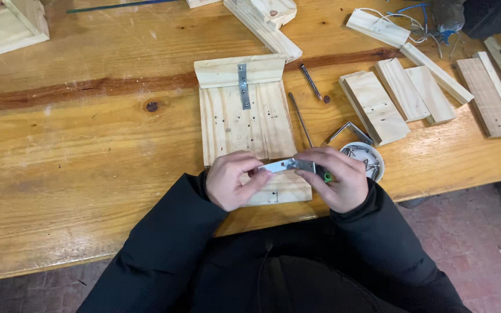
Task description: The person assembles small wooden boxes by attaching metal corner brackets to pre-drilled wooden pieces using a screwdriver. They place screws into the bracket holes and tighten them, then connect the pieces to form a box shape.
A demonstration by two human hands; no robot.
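A flat metal bracket (287, 166) is pinched at its two ends between the fingertips of the left hand (232, 180) and the right hand (333, 178), just above the near edge of a pine board assembly (244, 119) lying on the wooden workbench (88, 145). A green-tipped object (327, 177) is partly hidden under the right hand. A white dish of screws (365, 159) is seen just beside the right hand, with loose wood blocks (401, 98) farther back.

Wooden assembly (244, 110) frame centre on workbench (76, 162); metal bracket (287, 166) at its lower edge, between left hand (233, 179) and right hand (334, 179); screw dish (365, 157) just right; loose wood blocks (401, 98) upper right.
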